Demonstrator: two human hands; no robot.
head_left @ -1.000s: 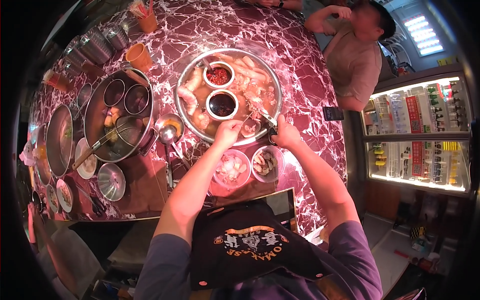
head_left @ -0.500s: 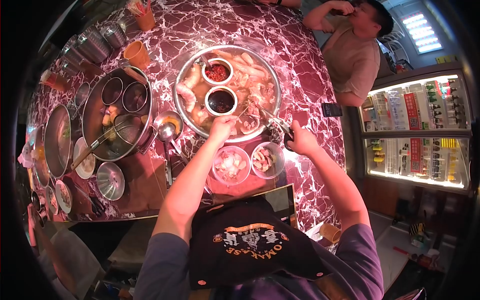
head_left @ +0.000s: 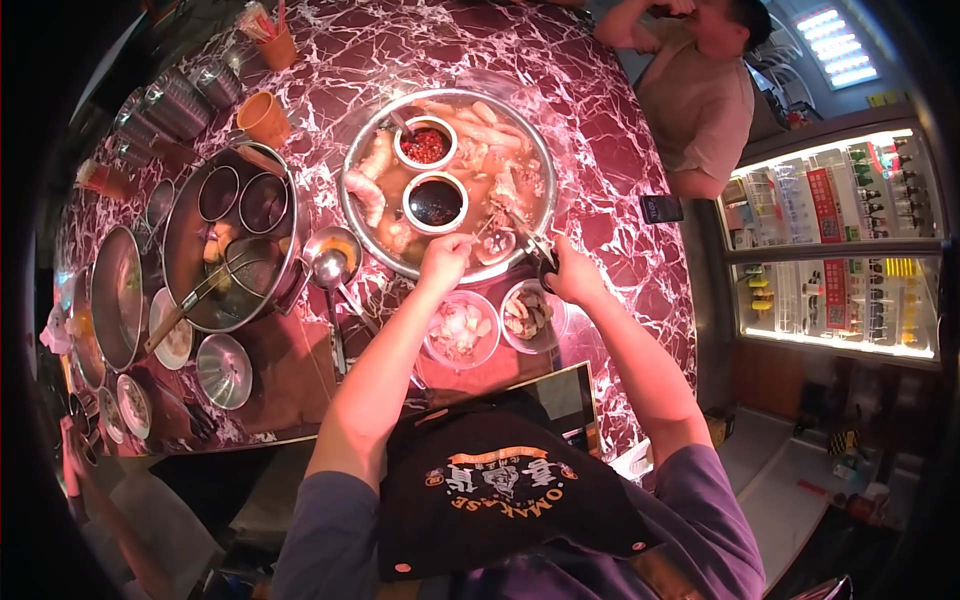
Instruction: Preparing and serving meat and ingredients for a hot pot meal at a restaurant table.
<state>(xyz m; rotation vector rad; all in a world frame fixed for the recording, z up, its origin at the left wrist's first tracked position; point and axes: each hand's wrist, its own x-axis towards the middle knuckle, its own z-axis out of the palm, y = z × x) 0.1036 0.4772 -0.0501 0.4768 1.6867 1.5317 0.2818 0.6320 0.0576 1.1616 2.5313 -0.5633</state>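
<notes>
A large round metal basin (head_left: 549, 205) holds pale cooked meat pieces in broth. Inside it stand a white-rimmed bowl of chopped red chili (head_left: 426, 147) and one of dark sauce (head_left: 436, 203). At the near rim, my left hand (head_left: 446, 262) is closed in a pinch on a thin stick reaching toward the meat. My right hand (head_left: 575, 272) grips scissors (head_left: 533, 241), their blades over a piece of meat (head_left: 499, 243) at the basin's near right. Just below the hands sit a clear bowl of pale chunks (head_left: 462, 328) and a clear bowl of cut pieces (head_left: 527, 312).
Left of the basin are a ladle (head_left: 331, 266) in a metal bowl and a wide pot (head_left: 170, 225) with strainers. Metal cups (head_left: 178, 105) and wooden cups (head_left: 264, 119) stand farther back. A phone (head_left: 661, 208) lies at the table's right edge, near another person (head_left: 697, 100).
My right hand with the scissors has moved left and slightly up, closer to my left hand. The left hand stays pinched near the basin's rim. The whole view has shifted a little.
</notes>
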